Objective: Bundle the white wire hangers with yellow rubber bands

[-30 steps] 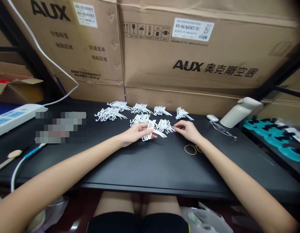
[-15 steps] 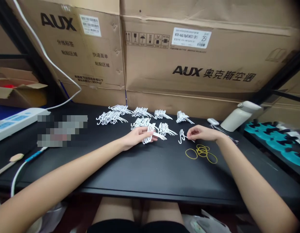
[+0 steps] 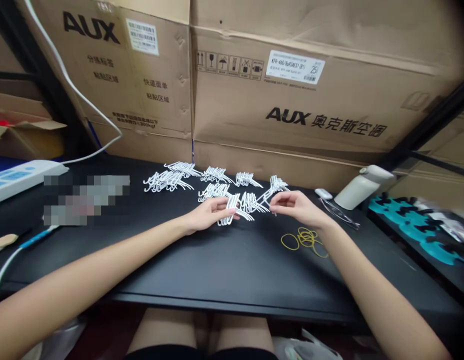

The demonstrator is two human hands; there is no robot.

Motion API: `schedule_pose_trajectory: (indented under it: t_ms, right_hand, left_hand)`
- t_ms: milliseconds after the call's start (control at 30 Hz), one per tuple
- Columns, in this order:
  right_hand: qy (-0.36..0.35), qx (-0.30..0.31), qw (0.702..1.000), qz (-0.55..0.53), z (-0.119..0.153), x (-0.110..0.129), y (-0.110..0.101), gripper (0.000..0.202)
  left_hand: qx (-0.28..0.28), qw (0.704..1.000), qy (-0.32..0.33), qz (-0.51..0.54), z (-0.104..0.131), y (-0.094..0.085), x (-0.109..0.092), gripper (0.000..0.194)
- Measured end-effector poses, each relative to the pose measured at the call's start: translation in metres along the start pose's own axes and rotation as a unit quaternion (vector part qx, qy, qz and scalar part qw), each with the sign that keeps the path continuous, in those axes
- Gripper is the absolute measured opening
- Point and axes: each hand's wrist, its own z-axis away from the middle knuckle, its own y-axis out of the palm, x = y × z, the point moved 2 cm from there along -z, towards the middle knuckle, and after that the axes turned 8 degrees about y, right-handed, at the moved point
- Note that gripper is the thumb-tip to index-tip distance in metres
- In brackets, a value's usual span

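My left hand (image 3: 206,216) is closed around a bundle of white wire hooks (image 3: 234,202), their straight ends sticking out to the right. In my right hand (image 3: 297,206), thumb and fingertips pinch white hooks (image 3: 266,195); how many is hard to tell. They are close to the right side of a pile of white hooks (image 3: 253,202) on the black table. Behind lie more clusters: one hook cluster (image 3: 278,183) beyond my right fingers, another cluster (image 3: 247,179) left of it, and a large pile (image 3: 166,181) at the far left.
Yellow rubber bands (image 3: 306,238) lie in front of my right wrist. Glasses (image 3: 339,214), a small white object (image 3: 323,194) and a white bottle (image 3: 363,187) are to the right. A power strip (image 3: 27,177) lies at left. Large cardboard boxes (image 3: 284,135) back the black table (image 3: 217,270).
My right hand has picked the loose white hooks up from the table and carried them left, toward my left hand. My left hand keeps its bundle nearly in place. The view has shifted slightly.
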Motion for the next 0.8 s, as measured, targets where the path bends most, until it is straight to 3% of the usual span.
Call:
schedule_pose_trajectory:
  t_ms: [333, 467, 700, 800]
  right_hand:
    - [-0.023, -0.004, 0.999, -0.025, -0.001, -0.001, 0.034, 0.026]
    - [-0.045, 0.008, 0.998, -0.037, -0.002, 0.0, 0.053, 0.024]
    - [-0.074, -0.057, 0.994, -0.056, -0.002, -0.003, 0.067, 0.024]
    - [-0.044, -0.023, 0.994, -0.096, -0.004, -0.005, 0.072, 0.027]
  left_hand:
    - [-0.002, 0.999, 0.048, -0.027, 0.001, 0.006, -0.002, 0.031]
    - [0.015, 0.999, 0.045, -0.013, 0.001, 0.009, 0.0, 0.028]
    - [0.002, 1.0, 0.023, 0.013, 0.001, 0.008, 0.001, 0.025]
    - [-0.001, 1.0, 0.013, 0.023, 0.001, 0.009, -0.001, 0.028]
